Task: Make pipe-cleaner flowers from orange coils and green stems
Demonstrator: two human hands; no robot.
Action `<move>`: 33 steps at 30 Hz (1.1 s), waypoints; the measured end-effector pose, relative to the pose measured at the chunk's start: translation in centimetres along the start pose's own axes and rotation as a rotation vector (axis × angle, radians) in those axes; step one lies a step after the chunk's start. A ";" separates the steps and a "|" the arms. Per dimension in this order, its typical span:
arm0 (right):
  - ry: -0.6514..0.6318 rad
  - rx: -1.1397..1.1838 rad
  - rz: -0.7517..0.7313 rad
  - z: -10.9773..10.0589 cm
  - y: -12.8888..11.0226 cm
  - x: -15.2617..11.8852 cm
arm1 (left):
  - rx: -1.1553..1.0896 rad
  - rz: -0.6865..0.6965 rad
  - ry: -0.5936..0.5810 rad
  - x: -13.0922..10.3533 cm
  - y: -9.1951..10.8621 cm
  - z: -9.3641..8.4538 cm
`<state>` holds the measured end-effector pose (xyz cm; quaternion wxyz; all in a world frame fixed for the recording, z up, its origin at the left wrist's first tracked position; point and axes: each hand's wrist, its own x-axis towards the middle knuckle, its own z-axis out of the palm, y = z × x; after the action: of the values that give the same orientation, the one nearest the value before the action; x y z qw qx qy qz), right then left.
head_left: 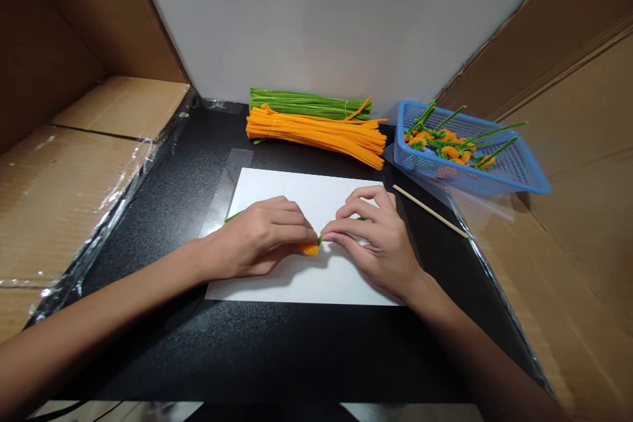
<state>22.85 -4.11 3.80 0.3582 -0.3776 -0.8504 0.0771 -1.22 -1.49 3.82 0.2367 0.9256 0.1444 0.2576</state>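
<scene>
Over a white sheet (297,287), my left hand (270,234) is closed round a small orange pipe-cleaner piece (310,249), whose lower part shows below the fingertips. My right hand (370,231) pinches a green pipe cleaner (320,240) at the right side of the orange piece, thumb and index finger pressed together. A bit of green shows between the right fingers, and another green end sticks out behind the left hand. The rest of both is hidden by the fingers.
Behind the sheet lie an orange pipe-cleaner bundle (316,135) and a green bundle (306,103). At the right, a blue basket (531,175) holds several orange and green pieces. A thin wooden stick (430,211) lies before it. Cardboard walls (583,92) flank the black table (277,349).
</scene>
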 end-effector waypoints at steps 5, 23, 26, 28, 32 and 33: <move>0.050 0.014 0.053 0.5 -0.4 0.0 | 0.427 -0.122 0.324 0.1 0.5 0.2; 0.119 -0.019 0.005 1.9 -2.6 -0.7 | -0.433 -0.639 0.277 0.5 2.5 3.6; 0.135 -0.129 -0.026 1.7 -2.5 -0.6 | -0.397 -0.596 0.228 0.6 2.4 3.4; 0.133 -0.173 -0.029 1.6 -2.5 -0.5 | -0.385 -0.574 0.198 0.7 2.3 3.2; 0.134 -0.207 0.009 1.5 -2.5 -0.4 | -0.380 -0.563 0.148 0.9 2.2 2.7; 0.132 -0.207 0.019 1.5 -2.5 -0.4 | -0.380 -0.561 0.136 0.9 2.2 2.6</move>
<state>20.63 -5.95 3.49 0.3718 -0.4249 -0.8247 -0.0328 1.27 -3.94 3.34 0.4565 0.7698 0.3583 0.2658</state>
